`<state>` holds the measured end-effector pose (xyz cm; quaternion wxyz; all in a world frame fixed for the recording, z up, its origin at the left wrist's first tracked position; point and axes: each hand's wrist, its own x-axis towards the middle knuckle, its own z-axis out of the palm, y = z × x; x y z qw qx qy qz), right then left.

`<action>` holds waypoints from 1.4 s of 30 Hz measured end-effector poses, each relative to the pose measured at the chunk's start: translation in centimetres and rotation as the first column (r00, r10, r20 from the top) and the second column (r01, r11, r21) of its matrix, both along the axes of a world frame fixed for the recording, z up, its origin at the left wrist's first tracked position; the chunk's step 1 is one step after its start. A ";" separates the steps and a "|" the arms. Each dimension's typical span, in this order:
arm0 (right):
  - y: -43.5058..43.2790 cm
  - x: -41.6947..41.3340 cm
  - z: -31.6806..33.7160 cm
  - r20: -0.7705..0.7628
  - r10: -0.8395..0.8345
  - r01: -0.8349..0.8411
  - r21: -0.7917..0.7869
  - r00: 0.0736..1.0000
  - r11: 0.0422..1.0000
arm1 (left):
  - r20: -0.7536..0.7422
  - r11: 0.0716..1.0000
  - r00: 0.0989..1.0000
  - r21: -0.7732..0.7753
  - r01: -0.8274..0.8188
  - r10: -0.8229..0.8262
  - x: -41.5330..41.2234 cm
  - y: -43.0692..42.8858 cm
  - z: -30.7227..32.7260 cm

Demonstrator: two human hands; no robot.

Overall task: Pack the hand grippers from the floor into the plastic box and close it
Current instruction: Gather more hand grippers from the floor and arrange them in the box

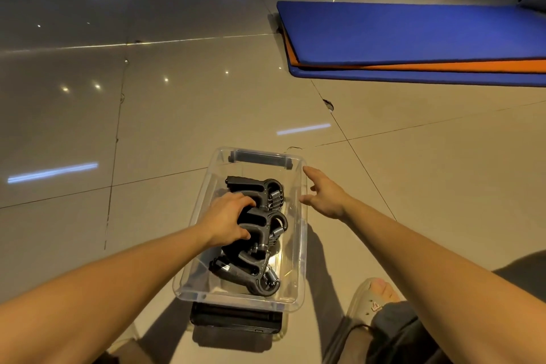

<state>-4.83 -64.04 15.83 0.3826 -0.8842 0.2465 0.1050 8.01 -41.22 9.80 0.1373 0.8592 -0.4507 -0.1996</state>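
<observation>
While the left hand [229,217] grips a hand gripper [266,223] to nest it, the right hand [323,195] hangs open at the two o'clock edge of the plastic box [301,260], probably to steady it.

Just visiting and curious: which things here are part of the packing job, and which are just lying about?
Part of the job: plastic box; hand grippers inside it; left hand gripping one; right hand open beside the rim.
Lying about: blue and orange mats; slipper.
</observation>
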 end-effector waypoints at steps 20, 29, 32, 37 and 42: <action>-0.8 0.4 -0.9 -0.044 -0.004 0.002 -0.029 0.999 1.000 | 0.268 0.987 0.963 0.149 -0.055 0.013 -1.4 0.1 -1.7; -0.2 0.7 -0.4 -0.089 -0.005 -0.003 -0.094 0.996 0.996 | 0.319 0.981 0.947 0.188 -0.047 -0.016 -1.3 0.4 -1.3; 0.5 0.2 -0.1 -0.104 -0.025 0.001 -0.218 0.994 0.976 | 0.325 0.977 0.945 0.210 -0.030 -0.041 -1.3 0.5 -0.8; 2.1 -0.2 1.6 -0.046 -0.023 0.009 -0.275 0.999 0.961 | 0.269 0.986 0.962 0.165 0.005 -0.049 -1.3 1.1 1.2; 5.5 -0.5 4.1 0.057 -0.052 0.065 -0.260 0.997 0.963 | 0.219 0.998 0.975 -0.044 -0.040 0.049 -1.4 3.2 5.0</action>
